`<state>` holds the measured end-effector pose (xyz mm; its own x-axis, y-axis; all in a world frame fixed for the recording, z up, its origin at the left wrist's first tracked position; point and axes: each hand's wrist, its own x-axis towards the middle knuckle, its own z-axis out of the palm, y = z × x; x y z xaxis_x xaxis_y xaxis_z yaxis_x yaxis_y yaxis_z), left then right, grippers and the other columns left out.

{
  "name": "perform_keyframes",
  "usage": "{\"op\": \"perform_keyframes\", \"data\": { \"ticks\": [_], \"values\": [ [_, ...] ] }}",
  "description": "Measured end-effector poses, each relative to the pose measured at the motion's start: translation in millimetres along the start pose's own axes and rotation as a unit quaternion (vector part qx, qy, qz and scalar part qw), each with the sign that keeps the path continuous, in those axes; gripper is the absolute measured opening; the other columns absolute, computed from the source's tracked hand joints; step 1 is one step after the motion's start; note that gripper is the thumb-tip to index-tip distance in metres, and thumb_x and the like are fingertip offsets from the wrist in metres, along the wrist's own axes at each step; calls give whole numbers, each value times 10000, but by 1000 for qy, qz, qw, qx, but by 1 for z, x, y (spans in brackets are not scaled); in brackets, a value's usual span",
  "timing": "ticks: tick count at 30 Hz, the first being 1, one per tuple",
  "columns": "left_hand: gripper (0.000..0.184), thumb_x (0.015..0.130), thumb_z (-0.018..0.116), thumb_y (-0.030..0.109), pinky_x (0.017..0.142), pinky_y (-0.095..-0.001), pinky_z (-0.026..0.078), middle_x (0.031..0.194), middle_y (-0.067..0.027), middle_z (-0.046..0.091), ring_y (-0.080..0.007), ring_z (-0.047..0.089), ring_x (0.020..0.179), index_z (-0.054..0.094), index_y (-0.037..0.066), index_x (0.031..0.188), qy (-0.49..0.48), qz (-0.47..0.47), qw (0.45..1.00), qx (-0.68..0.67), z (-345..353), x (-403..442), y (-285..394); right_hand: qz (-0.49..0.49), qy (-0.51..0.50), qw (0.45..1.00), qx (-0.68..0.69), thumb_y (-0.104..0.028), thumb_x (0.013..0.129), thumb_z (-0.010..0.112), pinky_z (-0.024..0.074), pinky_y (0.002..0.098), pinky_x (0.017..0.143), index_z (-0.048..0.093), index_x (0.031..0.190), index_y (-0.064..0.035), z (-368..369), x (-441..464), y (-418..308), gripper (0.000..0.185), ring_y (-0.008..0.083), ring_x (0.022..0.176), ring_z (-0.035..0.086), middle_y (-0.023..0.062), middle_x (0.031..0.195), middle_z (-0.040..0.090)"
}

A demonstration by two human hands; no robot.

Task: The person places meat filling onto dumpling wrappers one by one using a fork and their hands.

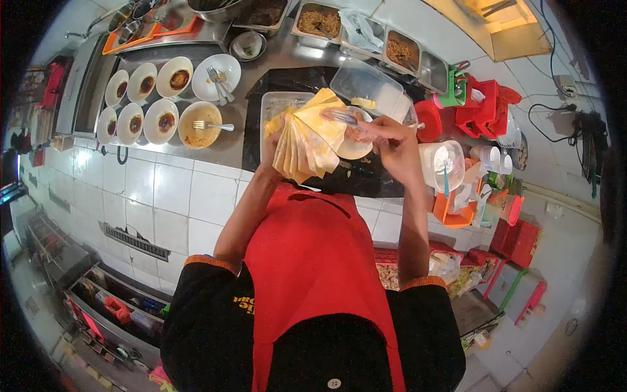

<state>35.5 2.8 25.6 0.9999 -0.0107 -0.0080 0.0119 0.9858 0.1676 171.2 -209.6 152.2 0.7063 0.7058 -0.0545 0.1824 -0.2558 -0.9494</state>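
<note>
The work appears under way: a stack of thin yellow wrappers (317, 140) is already fanned into overlapping leaves, but they remain together at the gripped end rather than parted singly. Six bowls (160, 121) near the left end of the counter (228, 145) already hold a dark sauce, with nothing else discernible in them. How many wrappers remain to be handled cannot be told.

The wrappers are held up over the black sheet (385, 188), near the counter's front edge. The left hand (272, 147) is curled round their left side, grasping them; its fingers are mostly hidden behind the leaves. The right hand (390, 138) is partly closed, fingers bent round what looks like a fork (342, 117), its tines at the fan's right edge; whether they touch is unclear.

Just under the right hand sits a white dish (356, 150), its contents mostly hidden. A pale tray (287, 97) lies beside the left hand, and a clear box (366, 78) stands behind, toward the counter's back edge.
</note>
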Motion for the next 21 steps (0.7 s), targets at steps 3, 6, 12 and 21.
{"op": "perform_keyframes", "data": {
  "ticks": [3, 6, 12, 21],
  "values": [
    [579, 1009, 349, 482, 892, -388, 533, 1156, -166, 615, -263, 640, 1012, 487, -11, 1278, 13, 23, 999, -45, 22, 4, 1, -64, 65, 995, -43, 220, 752, 468, 440, 195, 607, 743, 1035, -93, 23, -3, 7, 504, 113, 708, 607, 78, 1019, 682],
    [597, 1004, 344, 501, 911, -404, 526, 1182, -161, 610, -276, 636, 1032, 477, 0, 1302, 22, 23, 998, -53, 31, 5, 3, -75, 114, 991, -19, 221, 741, 507, 447, 209, 602, 747, 998, -62, 33, -5, 25, 452, 110, 715, 594, 92, 997, 679],
    [557, 1009, 349, 438, 946, -438, 503, 1228, -167, 590, -287, 618, 1080, 452, -4, 1334, 99, 92, 990, -41, 30, -3, -1, -32, 96, 995, 14, 164, 807, 573, 437, 207, 603, 714, 1022, -21, 1, -12, 23, 317, 84, 685, 542, 60, 885, 637],
    [539, 1016, 347, 422, 932, -416, 516, 1113, -176, 633, -289, 641, 1036, 518, -33, 1248, 123, -44, 990, 59, 24, 16, -24, -78, 44, 979, -182, -19, 688, 777, 476, 315, 677, 642, 912, -20, 27, 7, -15, 261, 210, 797, 631, 79, 869, 599]
  ]
}}
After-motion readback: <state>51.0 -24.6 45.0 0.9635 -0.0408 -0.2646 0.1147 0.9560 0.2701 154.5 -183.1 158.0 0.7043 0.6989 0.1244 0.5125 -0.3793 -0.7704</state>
